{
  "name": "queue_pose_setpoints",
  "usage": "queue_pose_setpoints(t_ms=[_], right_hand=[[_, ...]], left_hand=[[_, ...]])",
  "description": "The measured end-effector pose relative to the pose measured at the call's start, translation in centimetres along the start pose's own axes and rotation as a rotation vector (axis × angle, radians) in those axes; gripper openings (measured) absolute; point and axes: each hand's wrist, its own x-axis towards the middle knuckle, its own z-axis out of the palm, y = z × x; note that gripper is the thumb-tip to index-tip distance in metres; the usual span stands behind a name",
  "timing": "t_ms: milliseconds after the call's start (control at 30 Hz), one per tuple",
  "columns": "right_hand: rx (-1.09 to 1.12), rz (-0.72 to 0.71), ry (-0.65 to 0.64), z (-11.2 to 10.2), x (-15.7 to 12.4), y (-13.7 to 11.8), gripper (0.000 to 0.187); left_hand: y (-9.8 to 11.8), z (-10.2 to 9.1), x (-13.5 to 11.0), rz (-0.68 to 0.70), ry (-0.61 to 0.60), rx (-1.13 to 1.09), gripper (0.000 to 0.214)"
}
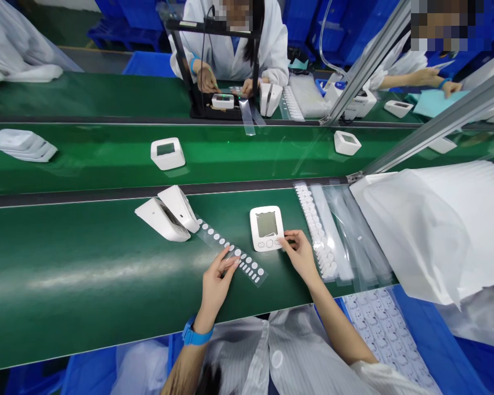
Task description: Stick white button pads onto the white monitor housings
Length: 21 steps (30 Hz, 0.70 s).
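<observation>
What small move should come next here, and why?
Probably the left hand should try lifting one from the strip of white dots: it reaches onto that strip, while the right hand touches the white monitor, lying screen-up nearby.

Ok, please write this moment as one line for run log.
left hand: at sticker strip | right hand: touching screen-up white device, lower right corner | at strip's far end: two other white devices

Head view: from wearer's head, facing forward and down.
Hands (218, 280), table (86, 302): near.
Belt (247, 156): beyond.
Co-worker (222, 57): farther, opposite, top edge.
</observation>
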Motion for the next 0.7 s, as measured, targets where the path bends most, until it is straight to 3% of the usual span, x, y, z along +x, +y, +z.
queue_pose_setpoints(t_ms=[233,367,467,600,700], right_hand=[[-0.101,-0.026,-0.025,0.3,0.2,0.2,0.049],[-0.09,-0.069,-0.007,1.6,0.0,-0.2,0.049],[0.047,-0.01,0.037,2.7,-0.6,-0.9,0.056],[0.382,0.192,-0.121,2.5,-0.6,-2.7,0.059],[0.501,0.305,-0.279,1.3,0.6,-4.6,0.059]], left_hand=[[0.0,0.1,0.2,-0.033,-0.026,-0.04,0.054],[0.3,1.5,0.6,-0.023,-0.159,-0.085,0.054],[0.6,3.0,0.9,-0.028,-0.237,-0.125,0.054],[1.0,3.7,1.5,-0.083,-0.279,-0.215,0.057],[1.3,3.3,1.7,-0.11,-0.301,-0.296,0.058]])
